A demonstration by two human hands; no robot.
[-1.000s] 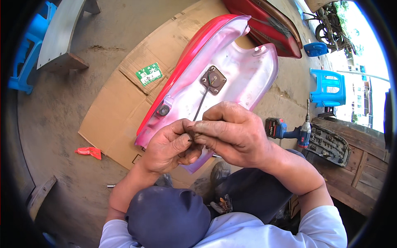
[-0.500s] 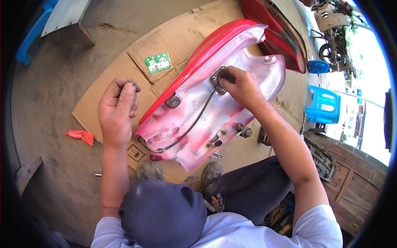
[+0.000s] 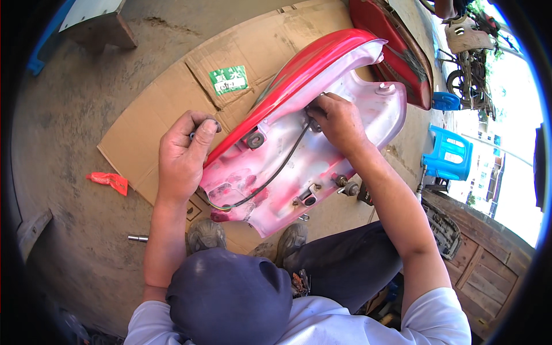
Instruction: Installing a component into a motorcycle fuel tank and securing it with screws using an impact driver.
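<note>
A red scrap point(image 3: 108, 180) lay on the concrete floor point(image 3: 75, 115) at the far left, and a small metal socket point(image 3: 138, 237) lay nearer the person. Flattened cardboard point(image 3: 172, 109) covered the ground beyond them. The left hand point(image 3: 183, 156) was raised above the cardboard just beside the tank's red edge, its fingers curled together around a small dark part point(image 3: 194, 135) pinched at the fingertips. The tank point(image 3: 299, 144), red outside and whitish pink on its upturned underside, lay tilted on the cardboard in front of the person's shoes point(image 3: 247, 241). A thin dark cable point(image 3: 270, 175) ran across the underside. The right hand point(image 3: 338, 119) pressed down on the tank's upper middle, fingers bent close together over a fitting; whether it gripped anything could not be told. Farther right stood a blue stool point(image 3: 448, 156).
</note>
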